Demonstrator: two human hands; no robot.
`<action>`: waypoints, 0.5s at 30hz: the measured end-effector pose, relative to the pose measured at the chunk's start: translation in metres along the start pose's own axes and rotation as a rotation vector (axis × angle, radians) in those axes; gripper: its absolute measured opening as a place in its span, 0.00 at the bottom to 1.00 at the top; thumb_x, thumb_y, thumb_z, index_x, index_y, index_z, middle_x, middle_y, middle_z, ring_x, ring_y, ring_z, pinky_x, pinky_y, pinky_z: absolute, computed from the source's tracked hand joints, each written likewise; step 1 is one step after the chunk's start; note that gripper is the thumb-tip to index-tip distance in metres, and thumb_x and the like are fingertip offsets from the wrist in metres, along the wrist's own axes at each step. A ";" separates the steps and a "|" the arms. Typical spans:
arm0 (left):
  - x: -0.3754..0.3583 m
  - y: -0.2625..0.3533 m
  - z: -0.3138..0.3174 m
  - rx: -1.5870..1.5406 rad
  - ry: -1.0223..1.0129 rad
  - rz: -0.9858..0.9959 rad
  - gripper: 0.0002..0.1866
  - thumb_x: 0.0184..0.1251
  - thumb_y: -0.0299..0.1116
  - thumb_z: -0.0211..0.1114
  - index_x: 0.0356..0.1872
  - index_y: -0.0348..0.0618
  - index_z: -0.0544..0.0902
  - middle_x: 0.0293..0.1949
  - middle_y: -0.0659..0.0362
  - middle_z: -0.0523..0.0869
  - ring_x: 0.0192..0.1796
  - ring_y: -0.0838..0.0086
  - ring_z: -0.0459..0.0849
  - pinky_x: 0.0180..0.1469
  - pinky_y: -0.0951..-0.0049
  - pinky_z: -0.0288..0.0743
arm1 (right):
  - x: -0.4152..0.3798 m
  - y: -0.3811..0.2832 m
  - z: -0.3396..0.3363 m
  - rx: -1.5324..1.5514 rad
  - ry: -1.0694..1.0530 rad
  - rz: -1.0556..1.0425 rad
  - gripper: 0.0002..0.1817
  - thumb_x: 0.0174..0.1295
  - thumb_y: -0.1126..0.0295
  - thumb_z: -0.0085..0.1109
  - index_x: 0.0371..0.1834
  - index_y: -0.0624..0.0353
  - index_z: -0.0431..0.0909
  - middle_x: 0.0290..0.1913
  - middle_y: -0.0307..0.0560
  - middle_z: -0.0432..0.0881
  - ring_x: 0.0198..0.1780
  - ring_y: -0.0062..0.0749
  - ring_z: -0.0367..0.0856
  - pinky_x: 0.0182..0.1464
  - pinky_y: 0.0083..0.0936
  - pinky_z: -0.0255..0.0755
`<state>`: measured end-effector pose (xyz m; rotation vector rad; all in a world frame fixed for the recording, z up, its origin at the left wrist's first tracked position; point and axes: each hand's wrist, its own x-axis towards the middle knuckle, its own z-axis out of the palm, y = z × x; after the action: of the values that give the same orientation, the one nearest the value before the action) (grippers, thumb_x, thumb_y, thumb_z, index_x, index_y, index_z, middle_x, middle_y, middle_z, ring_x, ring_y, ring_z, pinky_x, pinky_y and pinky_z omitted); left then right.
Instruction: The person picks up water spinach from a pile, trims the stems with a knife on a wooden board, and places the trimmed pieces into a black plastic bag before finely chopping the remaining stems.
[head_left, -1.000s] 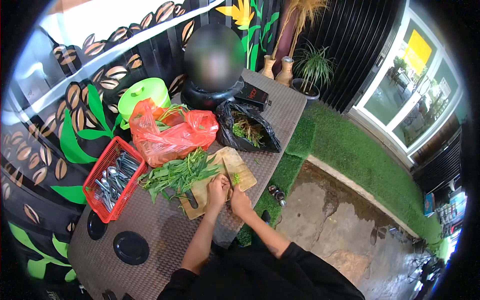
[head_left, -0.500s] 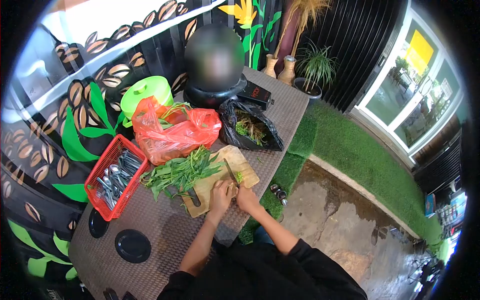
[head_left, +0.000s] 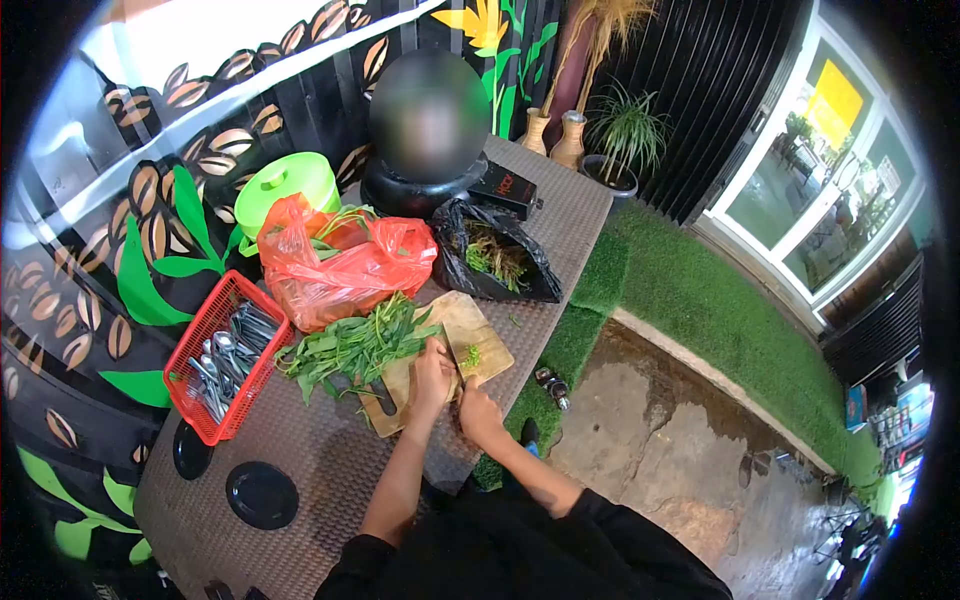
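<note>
A wooden cutting board (head_left: pixel 484 338) lies on the table, with leafy greens (head_left: pixel 352 350) heaped over its left side. My left hand (head_left: pixel 433 372) is closed on the board beside the greens; what its fingers hold is too small to make out. Just right of it, my right hand (head_left: pixel 480 414) is wrapped round the handle of a knife (head_left: pixel 455 362), whose blade points away from me across the board. A small pile of chopped green pieces (head_left: pixel 472 355) sits right of the blade.
Behind the board stand a red plastic bag (head_left: pixel 345 265), a black bag of stems (head_left: pixel 497 255) and a green lidded pot (head_left: pixel 287 190). A red basket of cutlery (head_left: pixel 226 355) and black plates (head_left: pixel 262 494) are at the left. The table edge runs close on the right.
My left hand has moved slightly away from me over the board, toward the greens. My right hand with the knife has drawn back a little toward me and left.
</note>
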<state>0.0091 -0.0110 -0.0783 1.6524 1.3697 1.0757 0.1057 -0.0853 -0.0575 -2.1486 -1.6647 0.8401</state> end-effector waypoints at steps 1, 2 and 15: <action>0.001 0.000 0.001 -0.002 -0.001 0.001 0.18 0.49 0.13 0.60 0.40 0.37 0.66 0.24 0.51 0.82 0.29 0.64 0.84 0.31 0.69 0.76 | 0.003 0.000 -0.005 -0.001 0.002 0.002 0.19 0.69 0.57 0.40 0.47 0.65 0.61 0.35 0.75 0.78 0.40 0.69 0.78 0.43 0.55 0.72; 0.000 0.000 0.002 0.016 0.017 -0.011 0.17 0.48 0.15 0.61 0.38 0.38 0.67 0.23 0.52 0.83 0.28 0.63 0.83 0.32 0.69 0.75 | 0.008 0.000 -0.011 0.031 -0.005 -0.029 0.19 0.69 0.57 0.40 0.46 0.65 0.61 0.36 0.75 0.78 0.40 0.69 0.78 0.44 0.55 0.72; -0.008 -0.007 0.000 -0.065 0.081 0.010 0.11 0.50 0.16 0.65 0.32 0.34 0.71 0.26 0.49 0.80 0.32 0.63 0.85 0.33 0.67 0.76 | -0.001 -0.002 -0.010 0.034 -0.056 0.029 0.21 0.69 0.56 0.39 0.51 0.65 0.61 0.36 0.72 0.80 0.42 0.67 0.79 0.45 0.53 0.72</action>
<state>0.0057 -0.0179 -0.0858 1.5854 1.3641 1.1925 0.1101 -0.0846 -0.0478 -2.1503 -1.6371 0.9385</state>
